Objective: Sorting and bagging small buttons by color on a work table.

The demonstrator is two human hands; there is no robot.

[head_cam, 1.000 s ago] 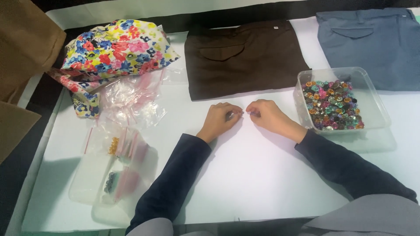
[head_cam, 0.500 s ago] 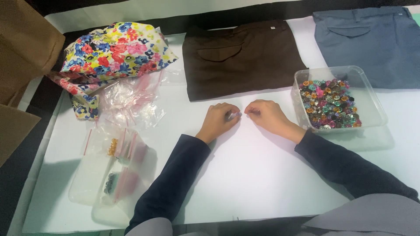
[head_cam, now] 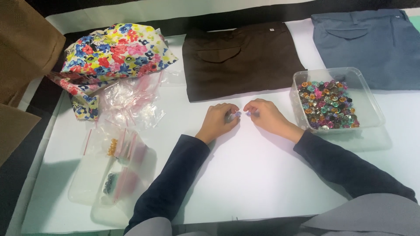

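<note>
My left hand (head_cam: 218, 120) and my right hand (head_cam: 266, 116) rest close together on the white table (head_cam: 245, 175), fingertips almost touching. Each pinches a small pale purple gem: the left gem (head_cam: 237, 114) and the right gem (head_cam: 248, 113). A clear plastic tub (head_cam: 372, 111) holding several coloured faceted gems (head_cam: 327, 105) stands just right of my right hand. Both arms wear dark sleeves.
Folded brown trousers (head_cam: 240, 59) lie beyond my hands and folded blue trousers (head_cam: 367, 43) at the back right. A flowered cloth bag (head_cam: 114, 52), crumpled clear bags (head_cam: 131, 102) and a clear tub with zip bags (head_cam: 116, 175) lie to the left. Brown paper (head_cam: 22, 52) covers the far left.
My hands have stayed close together at the same spot, with only slight finger movement around the small gems.
</note>
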